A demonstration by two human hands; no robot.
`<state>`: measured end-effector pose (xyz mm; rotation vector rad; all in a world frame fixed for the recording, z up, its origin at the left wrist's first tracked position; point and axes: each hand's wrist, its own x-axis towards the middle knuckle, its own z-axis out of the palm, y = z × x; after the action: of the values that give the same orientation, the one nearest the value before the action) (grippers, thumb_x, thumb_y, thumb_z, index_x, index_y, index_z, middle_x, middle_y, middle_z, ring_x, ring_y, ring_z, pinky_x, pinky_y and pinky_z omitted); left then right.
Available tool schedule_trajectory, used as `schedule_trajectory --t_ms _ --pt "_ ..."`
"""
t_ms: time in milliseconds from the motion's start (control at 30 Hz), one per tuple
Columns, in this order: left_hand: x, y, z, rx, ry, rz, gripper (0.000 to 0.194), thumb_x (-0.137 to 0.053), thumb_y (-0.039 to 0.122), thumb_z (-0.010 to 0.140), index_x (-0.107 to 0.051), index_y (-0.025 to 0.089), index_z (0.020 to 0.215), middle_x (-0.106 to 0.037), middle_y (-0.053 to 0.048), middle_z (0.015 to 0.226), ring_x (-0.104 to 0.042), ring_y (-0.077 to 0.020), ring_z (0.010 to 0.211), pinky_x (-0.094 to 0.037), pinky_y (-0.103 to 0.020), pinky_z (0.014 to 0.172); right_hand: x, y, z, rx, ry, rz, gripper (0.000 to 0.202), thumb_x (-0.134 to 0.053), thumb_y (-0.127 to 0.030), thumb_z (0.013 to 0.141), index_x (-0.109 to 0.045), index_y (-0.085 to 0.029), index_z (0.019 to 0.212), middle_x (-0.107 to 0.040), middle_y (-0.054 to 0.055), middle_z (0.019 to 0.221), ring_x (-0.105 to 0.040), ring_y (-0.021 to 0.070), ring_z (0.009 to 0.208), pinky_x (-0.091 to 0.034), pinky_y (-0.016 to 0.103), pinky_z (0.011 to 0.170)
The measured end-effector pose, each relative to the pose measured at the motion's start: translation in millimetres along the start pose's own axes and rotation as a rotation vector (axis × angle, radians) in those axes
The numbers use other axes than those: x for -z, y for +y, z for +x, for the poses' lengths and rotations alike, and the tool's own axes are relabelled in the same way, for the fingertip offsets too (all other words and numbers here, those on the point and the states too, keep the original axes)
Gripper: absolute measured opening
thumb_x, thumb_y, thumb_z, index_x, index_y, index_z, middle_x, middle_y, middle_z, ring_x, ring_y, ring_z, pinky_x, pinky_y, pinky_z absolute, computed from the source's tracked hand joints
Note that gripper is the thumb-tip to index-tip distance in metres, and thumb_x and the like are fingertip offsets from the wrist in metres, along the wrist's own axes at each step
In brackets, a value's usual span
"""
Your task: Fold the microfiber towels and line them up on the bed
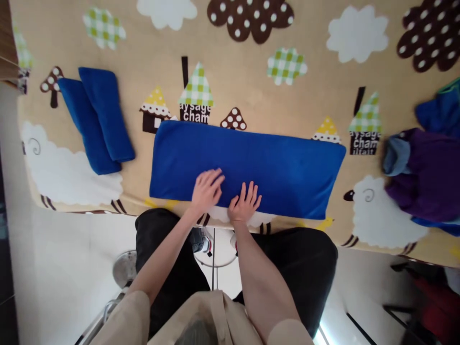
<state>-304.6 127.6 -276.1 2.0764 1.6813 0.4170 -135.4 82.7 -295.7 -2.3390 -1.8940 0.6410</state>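
Observation:
A long blue towel (273,163), folded into a wide strip, lies flat across the surface in front of me. My left hand (207,190) is at its near edge, left of the middle, with fingers extended and slightly bent over the cloth. Whether those fingertips press on it I cannot tell. Just to the right, my right hand (245,203) rests palm down on the near edge, fingers spread. Neither hand grips anything. Two narrow folded blue towels (106,115) lie side by side to the left, one partly over the other.
A patterned beige cover (244,81) spreads over the table. At the right sits a loose pile with a purple cloth (434,172), a grey-blue cloth (397,155) and blue cloths (440,112). My knees are under the table's near edge. A metal stool (124,268) stands at lower left.

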Motion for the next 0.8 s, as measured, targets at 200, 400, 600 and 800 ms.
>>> schedule_trajectory --t_ms 200,400,600,800 --pt "54.1 -109 92 0.314 0.166 0.106 0.064 -0.039 0.045 0.101 -0.038 0.019 0.16 -0.021 -0.01 0.172 -0.008 -0.0295 0.161 -0.004 -0.056 0.13 -6 3 1 0.028 0.07 0.033 0.074 -0.041 -0.024 0.088 -0.036 -0.027 0.162 -0.031 0.011 0.168 -0.024 0.036 0.157 -0.022 0.076 0.119" --pt "99.0 -172 123 0.33 0.105 0.075 0.061 -0.033 0.048 0.102 -0.045 0.019 0.155 -0.03 -0.01 0.169 -0.014 -0.0264 0.16 -0.004 -0.056 0.13 -2 1 1 0.019 0.044 0.064 0.076 -0.042 -0.023 0.086 -0.035 -0.028 0.162 -0.032 0.01 0.167 -0.024 0.0355 0.157 -0.02 0.076 0.119" --pt "94.0 -122 96 0.213 0.142 0.195 0.063 -0.038 0.04 0.102 -0.037 0.014 0.16 -0.01 -0.012 0.173 0.002 -0.0331 0.161 0.003 -0.063 0.129 0 0 3 0.015 0.021 0.029 0.076 -0.043 -0.022 0.086 -0.037 -0.027 0.161 -0.031 0.009 0.168 -0.022 0.0322 0.158 -0.02 0.07 0.123" --pt "27.0 -40 10 -0.007 -0.139 0.116 0.061 -0.046 0.034 0.099 -0.043 0.023 0.158 -0.026 -0.009 0.17 -0.012 -0.0312 0.16 -0.005 -0.062 0.129 2 0 4 0.005 -0.01 0.066 0.074 -0.043 -0.022 0.087 -0.039 -0.023 0.161 -0.029 0.011 0.169 -0.019 0.0332 0.159 -0.017 0.071 0.123"
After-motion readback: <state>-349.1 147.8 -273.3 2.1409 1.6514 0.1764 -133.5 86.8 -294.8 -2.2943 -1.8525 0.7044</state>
